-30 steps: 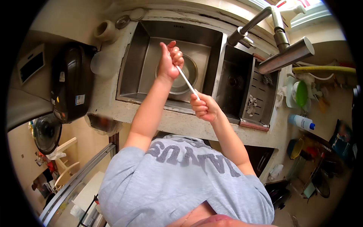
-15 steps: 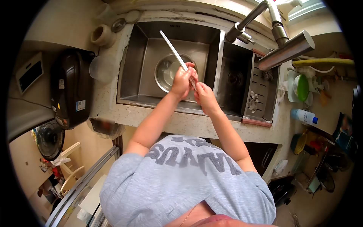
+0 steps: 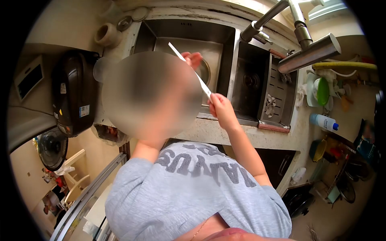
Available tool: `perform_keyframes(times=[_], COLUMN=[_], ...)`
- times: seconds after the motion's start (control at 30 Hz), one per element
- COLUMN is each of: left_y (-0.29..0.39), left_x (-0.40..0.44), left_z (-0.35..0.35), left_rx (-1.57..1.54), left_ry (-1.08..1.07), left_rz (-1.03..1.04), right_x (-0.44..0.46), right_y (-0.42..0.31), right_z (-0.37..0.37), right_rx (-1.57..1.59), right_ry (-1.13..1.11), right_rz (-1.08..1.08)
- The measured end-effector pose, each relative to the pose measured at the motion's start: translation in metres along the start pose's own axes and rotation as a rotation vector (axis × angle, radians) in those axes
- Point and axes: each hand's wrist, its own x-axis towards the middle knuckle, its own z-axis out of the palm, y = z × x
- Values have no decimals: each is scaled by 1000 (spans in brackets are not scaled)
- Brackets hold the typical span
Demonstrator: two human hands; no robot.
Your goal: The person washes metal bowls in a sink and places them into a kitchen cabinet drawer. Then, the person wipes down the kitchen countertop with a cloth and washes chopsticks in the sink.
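Note:
Long, pale chopsticks (image 3: pixel 179 54) slant over the left sink basin (image 3: pixel 219 52), their far tips pointing up and left. Wrapped around their near end, my right hand (image 3: pixel 220 107) is closed above the basin's front edge. My left hand (image 3: pixel 192 60) is beside their upper half, fingers stretched out and apart from a grip. A round blur covers my left palm and forearm, so any contact there cannot be made out. Behind the hand, only the right rim of a metal bowl (image 3: pixel 206 72) shows in the basin.
A large faucet (image 3: pixel 309 52) overhangs the smaller right basin (image 3: pixel 248 80), which has a slotted rack (image 3: pixel 277 92) at its side. On the right stand a green bowl (image 3: pixel 322 91) and a blue-capped bottle (image 3: pixel 323 121). A dark appliance (image 3: pixel 76 92) is at the left.
My left hand has come off the chopsticks, its fingers opening and moving up and left. My right hand still holds their near end, and their far tips sit slightly lower.

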Motion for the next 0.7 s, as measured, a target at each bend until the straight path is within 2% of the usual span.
perform_keyframes(times=[0.07,0.1,0.17,0.23,0.3,0.33,0.37,0.43,0.47,0.5,0.57,0.7], left_y=[-34,-33,-15,-6,18,-3,-27,-25,-23,-14,5,-4], left_x=[-28,-55,-49,-18,-15,-22,-36,-47,-32,-11,17,15], left_z=[8,32,27,3,18,20,23,32,25,11,-1,-6], left_rx=[168,355,284,204,147,202,-12,283,298,220,413,311], left_ry=[-188,-244,-197,-102,81,64,-90,-31,82,126,304,299], left_rz=[-98,15,-79,28,77,92,23,-75,25,52,255,206], right_x=[13,12,5,-6,-7,1,4,6,-1,-12,-26,-11], right_y=[-9,-7,-1,0,2,3,1,-4,0,7,14,21], right_z=[7,7,5,3,1,1,4,9,7,8,9,9], right_rx=[83,5,-160,-109,-7,74,112,186,159,111,-102,-606], right_ry=[33,54,96,63,25,-6,-20,-54,-100,-86,-42,69], right_rz=[-52,-81,-142,-54,43,60,75,107,133,138,103,-193])
